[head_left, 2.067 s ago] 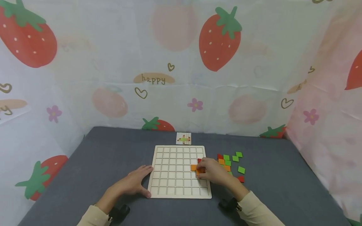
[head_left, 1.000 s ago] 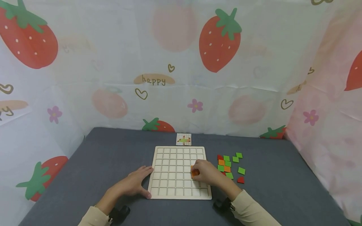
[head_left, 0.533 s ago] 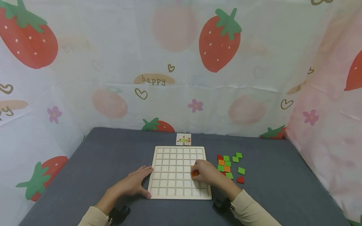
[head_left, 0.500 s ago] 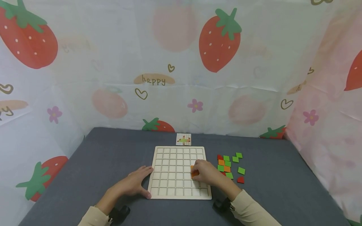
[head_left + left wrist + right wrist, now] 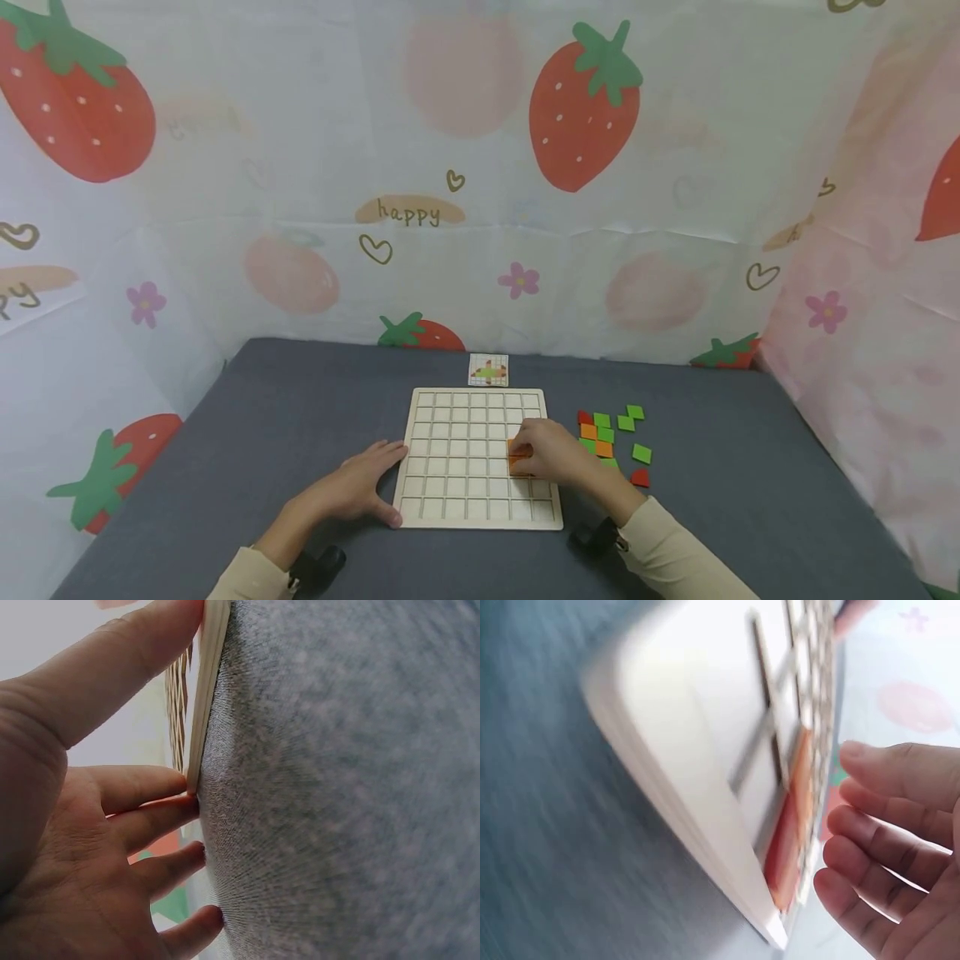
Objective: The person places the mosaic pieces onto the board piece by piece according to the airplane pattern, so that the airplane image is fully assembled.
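My left hand (image 5: 360,483) lies at the left side of the pale wooden grid board (image 5: 555,521), fingers spread. In the left wrist view, thumb and fingertips of the left hand (image 5: 97,817) touch the edge of the board (image 5: 206,697). Orange tiles (image 5: 518,468) sit in the board's right part, partly covered by my right hand (image 5: 558,454). The right wrist view shows the right hand (image 5: 900,840) beside the board with loosely bent fingers and nothing between them; a red tile (image 5: 783,847) and an orange tile (image 5: 801,772) lie on the grid.
Right of the board, several green, orange and red tiles lie on the dark table (image 5: 720,467), including a green tile (image 5: 641,453) and a red tile (image 5: 640,477). Behind the board is a small patterned card (image 5: 488,370). A strawberry-print cloth (image 5: 480,275) hangs beyond.
My right hand first moved left with an orange tile, then let it go on the board and has lifted and shifted slightly right. My left hand has stayed at the board's edge.
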A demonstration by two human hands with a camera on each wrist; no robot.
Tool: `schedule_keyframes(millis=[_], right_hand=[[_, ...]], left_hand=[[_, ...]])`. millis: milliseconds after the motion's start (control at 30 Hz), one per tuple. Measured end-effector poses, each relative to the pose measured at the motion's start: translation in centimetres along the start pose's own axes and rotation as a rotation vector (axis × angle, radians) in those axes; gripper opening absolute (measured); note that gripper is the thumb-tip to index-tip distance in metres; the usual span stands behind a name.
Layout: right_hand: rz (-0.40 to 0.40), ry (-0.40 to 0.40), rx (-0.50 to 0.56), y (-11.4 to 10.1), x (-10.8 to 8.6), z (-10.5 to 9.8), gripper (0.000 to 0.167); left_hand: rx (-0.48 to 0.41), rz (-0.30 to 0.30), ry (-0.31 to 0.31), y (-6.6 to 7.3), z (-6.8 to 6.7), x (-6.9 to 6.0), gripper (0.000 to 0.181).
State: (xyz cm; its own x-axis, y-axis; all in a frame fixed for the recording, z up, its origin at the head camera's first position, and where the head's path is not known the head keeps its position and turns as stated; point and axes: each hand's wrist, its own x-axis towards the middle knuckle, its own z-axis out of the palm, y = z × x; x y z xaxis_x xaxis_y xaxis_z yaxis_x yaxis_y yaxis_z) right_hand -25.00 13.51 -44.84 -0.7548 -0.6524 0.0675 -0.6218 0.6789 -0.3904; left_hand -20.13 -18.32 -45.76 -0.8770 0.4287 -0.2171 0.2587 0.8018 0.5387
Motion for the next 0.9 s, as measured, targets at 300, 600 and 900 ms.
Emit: schedule_keyframes(millis=[300, 600, 900], right_hand=[[0.150, 0.060, 0.084, 3.1, -1.0, -2.9, 0.016], [0.240, 0.090, 0.074, 7.3, -2.9, -5.4, 0.020], [0.288, 0.104, 0.045, 11.1, -4.6, -6.5, 0.024]], left_hand=[[0.000, -0.014, 0.000, -0.1, 0.2, 0.1, 0.101], [-0.017, -0.021, 0.004, 0.1, 0.2, 0.0, 0.099], [-0.007, -0.025, 0.001, 0.1, 0.2, 0.1, 0.099]])
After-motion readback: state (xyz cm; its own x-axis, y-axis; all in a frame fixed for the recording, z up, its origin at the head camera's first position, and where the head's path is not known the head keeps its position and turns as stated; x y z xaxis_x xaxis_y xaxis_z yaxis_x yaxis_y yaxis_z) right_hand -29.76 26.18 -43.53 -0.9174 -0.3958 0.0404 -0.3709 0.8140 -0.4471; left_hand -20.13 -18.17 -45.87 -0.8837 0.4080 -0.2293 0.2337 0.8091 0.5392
